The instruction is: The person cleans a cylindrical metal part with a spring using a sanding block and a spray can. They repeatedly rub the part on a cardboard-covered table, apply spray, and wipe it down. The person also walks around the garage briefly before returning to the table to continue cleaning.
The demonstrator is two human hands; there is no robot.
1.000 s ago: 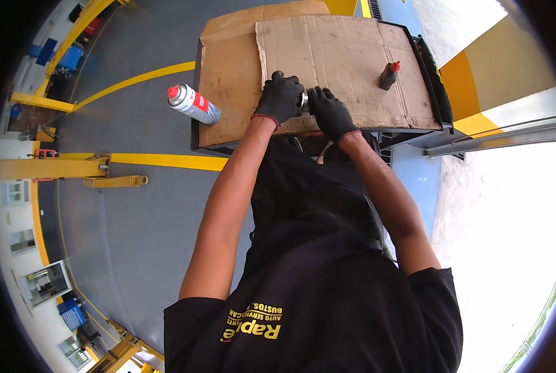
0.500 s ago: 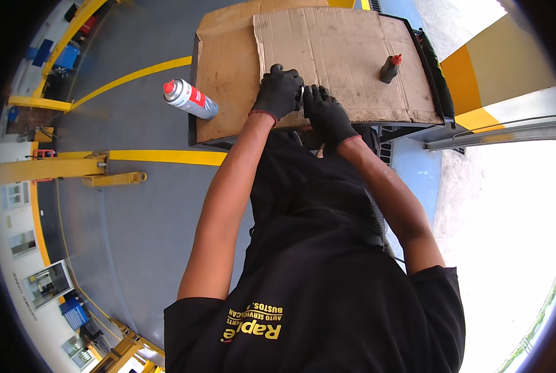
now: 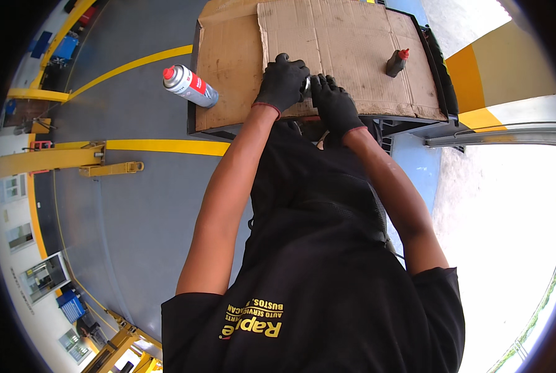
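Note:
My left hand (image 3: 283, 83), in a black glove with a red cuff edge, is curled around a small shiny metal part (image 3: 306, 86) near the front of the cardboard sheet (image 3: 352, 37). Only a rounded silver edge of the part shows; the glove covers the rest. Close against its right side is my right hand (image 3: 336, 107), gloved the same way, fingers bent together and pointing forward. What those right fingers pinch, if anything, is hidden. Left of both hands, a silver and red spray can (image 3: 191, 86) with a red cap stands on the cardboard.
A small dark bottle (image 3: 396, 63) with a red cap stands on the right of the cardboard-covered table, whose black edge (image 3: 447, 93) borders it. Beyond are a yellow and white pillar (image 3: 508, 68), a yellow lift arm (image 3: 113, 168) and a grey floor (image 3: 147, 211) with yellow lines.
The whole view has shifted slightly. Both hands remain together at the metal part, and my right hand sits a little farther right with its fingers straighter.

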